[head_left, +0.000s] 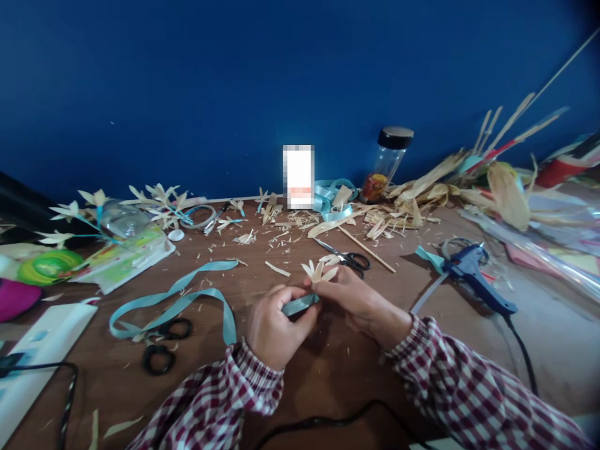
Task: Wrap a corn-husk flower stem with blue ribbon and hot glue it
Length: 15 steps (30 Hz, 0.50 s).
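Note:
My right hand [354, 302] pinches a small pale flower [319, 273] made of husk-like petals, just above the tabletop. Close against it, my left hand [280, 325] is closed on a light blue ribbon [300, 304], whose near end meets the base of the flower. The stem and my right fingertips are partly hidden. From the left of my left hand a long loop of the same ribbon spreads over the table, partly over black-handled scissors [162, 347]. Beyond my right hand lies a second pair of scissors [354, 259].
A blue glue gun [478, 275] with its cord lies at right. Husk strips [429, 181] and a lidded jar [384, 165] stand along the blue wall. Finished-looking flowers [159, 200] and a plastic bottle [122, 219] are at back left. A white power strip [47, 350] lies near left.

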Each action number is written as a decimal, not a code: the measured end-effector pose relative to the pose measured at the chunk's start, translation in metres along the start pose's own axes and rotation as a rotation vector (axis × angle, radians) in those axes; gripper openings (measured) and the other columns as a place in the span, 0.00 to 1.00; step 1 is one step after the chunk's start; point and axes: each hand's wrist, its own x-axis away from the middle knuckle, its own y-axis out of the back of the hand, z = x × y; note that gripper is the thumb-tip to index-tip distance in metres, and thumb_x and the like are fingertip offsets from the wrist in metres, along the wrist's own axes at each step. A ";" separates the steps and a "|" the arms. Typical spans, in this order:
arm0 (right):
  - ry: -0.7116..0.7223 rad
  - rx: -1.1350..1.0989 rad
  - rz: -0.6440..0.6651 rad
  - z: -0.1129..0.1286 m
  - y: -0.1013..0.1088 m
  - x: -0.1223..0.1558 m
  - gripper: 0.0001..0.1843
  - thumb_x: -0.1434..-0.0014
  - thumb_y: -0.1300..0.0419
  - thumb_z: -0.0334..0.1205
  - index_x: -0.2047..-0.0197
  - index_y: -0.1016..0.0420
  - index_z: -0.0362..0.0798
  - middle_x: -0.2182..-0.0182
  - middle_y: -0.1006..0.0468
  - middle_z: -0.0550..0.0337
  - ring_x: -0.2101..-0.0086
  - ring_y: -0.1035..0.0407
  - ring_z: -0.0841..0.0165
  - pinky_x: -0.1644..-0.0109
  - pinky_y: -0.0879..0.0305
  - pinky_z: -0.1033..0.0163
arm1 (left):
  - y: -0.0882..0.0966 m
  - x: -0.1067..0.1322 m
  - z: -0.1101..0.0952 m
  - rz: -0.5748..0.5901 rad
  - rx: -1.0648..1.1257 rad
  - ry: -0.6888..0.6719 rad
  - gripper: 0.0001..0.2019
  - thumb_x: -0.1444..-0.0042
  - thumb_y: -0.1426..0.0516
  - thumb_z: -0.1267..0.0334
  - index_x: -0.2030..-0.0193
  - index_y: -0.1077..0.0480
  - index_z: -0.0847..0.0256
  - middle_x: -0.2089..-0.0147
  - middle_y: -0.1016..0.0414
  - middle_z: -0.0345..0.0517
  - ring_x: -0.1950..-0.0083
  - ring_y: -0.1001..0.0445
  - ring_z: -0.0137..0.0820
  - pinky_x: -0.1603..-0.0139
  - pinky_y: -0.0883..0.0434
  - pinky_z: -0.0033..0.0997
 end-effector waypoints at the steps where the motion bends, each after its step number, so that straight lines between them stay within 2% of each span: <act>1: -0.006 0.008 0.016 0.002 0.001 0.000 0.03 0.55 0.37 0.34 0.74 0.24 0.43 0.78 0.29 0.64 0.76 0.38 0.74 0.73 0.45 0.69 | 0.001 -0.001 0.001 0.013 0.030 0.015 0.06 0.53 0.38 0.61 0.69 0.25 0.60 0.69 0.23 0.44 0.68 0.25 0.33 0.65 0.31 0.30; 6: -0.068 0.022 0.095 0.007 0.007 0.000 0.05 0.53 0.38 0.36 0.76 0.25 0.43 0.83 0.37 0.67 0.80 0.46 0.76 0.78 0.54 0.68 | 0.005 -0.005 0.003 0.109 0.156 0.133 0.06 0.53 0.39 0.62 0.70 0.25 0.61 0.75 0.24 0.40 0.74 0.28 0.30 0.73 0.33 0.26; 9: -0.082 0.045 0.092 0.006 0.009 -0.002 0.06 0.52 0.38 0.38 0.75 0.26 0.44 0.84 0.38 0.68 0.82 0.49 0.77 0.79 0.58 0.68 | 0.005 -0.004 0.003 0.134 0.177 0.189 0.08 0.54 0.38 0.60 0.69 0.25 0.61 0.76 0.25 0.40 0.75 0.28 0.30 0.73 0.33 0.26; 12: -0.069 0.070 0.045 0.002 0.008 -0.002 0.11 0.50 0.38 0.42 0.78 0.30 0.44 0.84 0.38 0.67 0.81 0.48 0.76 0.79 0.57 0.68 | 0.003 -0.003 0.002 0.105 0.142 0.192 0.09 0.55 0.38 0.60 0.67 0.26 0.60 0.73 0.24 0.41 0.73 0.28 0.31 0.70 0.32 0.27; 15: -0.019 0.140 -0.003 -0.001 0.004 -0.003 0.11 0.49 0.38 0.42 0.77 0.30 0.45 0.83 0.36 0.67 0.81 0.46 0.75 0.78 0.53 0.68 | 0.000 -0.003 0.003 0.057 0.081 0.175 0.07 0.56 0.39 0.62 0.69 0.28 0.60 0.73 0.25 0.40 0.72 0.29 0.30 0.69 0.34 0.27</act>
